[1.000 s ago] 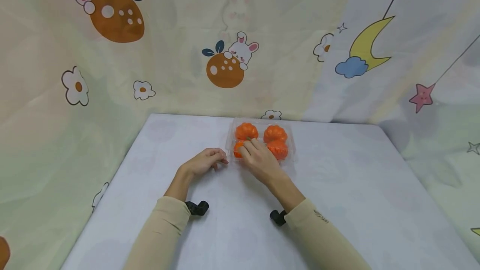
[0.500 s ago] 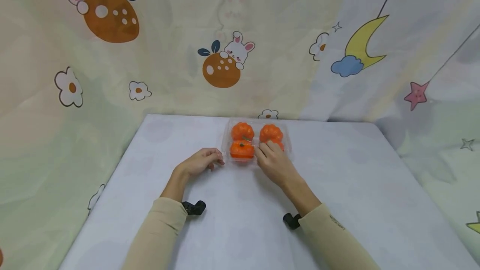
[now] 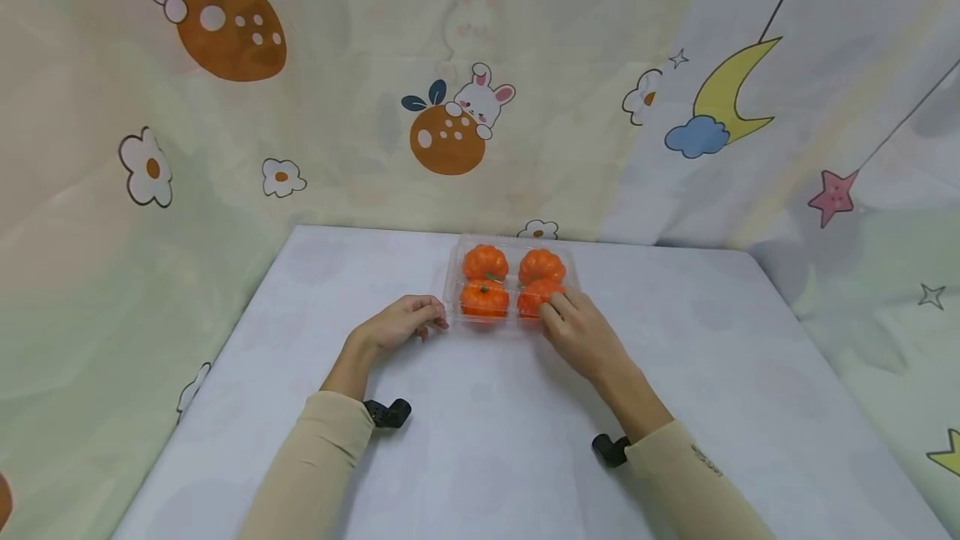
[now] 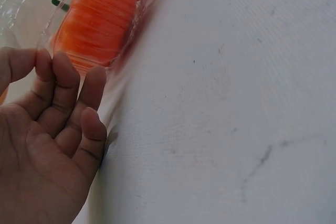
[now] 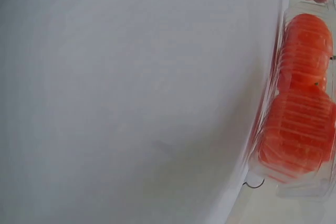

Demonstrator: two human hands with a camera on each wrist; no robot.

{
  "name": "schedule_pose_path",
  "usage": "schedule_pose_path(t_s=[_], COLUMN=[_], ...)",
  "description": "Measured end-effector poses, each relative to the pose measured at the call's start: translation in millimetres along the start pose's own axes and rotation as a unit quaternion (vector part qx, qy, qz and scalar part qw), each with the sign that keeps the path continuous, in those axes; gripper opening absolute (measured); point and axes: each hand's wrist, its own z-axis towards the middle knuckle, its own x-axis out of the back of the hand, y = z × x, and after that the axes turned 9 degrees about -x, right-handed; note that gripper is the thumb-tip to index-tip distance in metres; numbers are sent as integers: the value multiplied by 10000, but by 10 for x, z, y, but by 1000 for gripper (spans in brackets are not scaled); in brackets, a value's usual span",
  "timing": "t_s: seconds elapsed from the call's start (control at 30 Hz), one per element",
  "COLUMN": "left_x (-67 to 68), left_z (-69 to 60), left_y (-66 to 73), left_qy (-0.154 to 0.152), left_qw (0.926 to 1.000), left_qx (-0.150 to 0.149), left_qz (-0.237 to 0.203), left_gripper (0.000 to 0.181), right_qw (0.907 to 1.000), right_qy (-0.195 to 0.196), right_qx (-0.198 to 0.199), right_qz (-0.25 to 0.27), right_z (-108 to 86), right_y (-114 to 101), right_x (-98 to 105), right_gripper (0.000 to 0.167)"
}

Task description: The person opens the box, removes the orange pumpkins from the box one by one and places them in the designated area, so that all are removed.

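A clear plastic box (image 3: pixel 453 277) with several orange toy pumpkins stands near the table's far edge. At its near left corner my left hand (image 3: pixel 401 325) stays low. In the left wrist view the thumb and forefinger of this left hand (image 4: pixel 50 114) meet at the box's rim, while the other fingers curl loosely. My right hand (image 3: pixel 588 340) is at the near right, its bent fingers against the front-right pumpkin (image 3: pixel 532 297); its fingertips are hidden. The right wrist view shows the front pumpkins (image 5: pixel 299 129) through the ribbed wall, without the right hand.
The white-covered table (image 3: pixel 480 440) spreads out on both sides of the box and towards me. A patterned cloth (image 3: pixel 360 107) hangs right behind the table's far edge. Each wrist carries a small black camera (image 3: pixel 388 414).
My right hand has moved rightwards from the front-left pumpkin to the front-right one, uncovering the left one. My left hand has stayed by the box's left corner.
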Motion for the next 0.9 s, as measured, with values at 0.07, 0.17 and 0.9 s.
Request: schedule_pose_path(t_s=[0.07, 0.17, 0.9], left_x=[0, 10, 92], left_z=[2, 2, 18], left_y=[-3, -1, 33], left_qy=[-16, -13, -444], left_qw=[10000, 10000, 9989], left_qx=[9, 25, 48], left_qz=[-3, -10, 124], left_gripper=[27, 27, 26], right_qw=[10000, 9999, 9992], right_qy=[-35, 6, -319], right_qx=[-57, -84, -249], right_qz=[-64, -121, 33], right_z=[-36, -82, -242], right_y=[32, 91, 400], right_x=[16, 26, -106], right_gripper=[18, 20, 11])
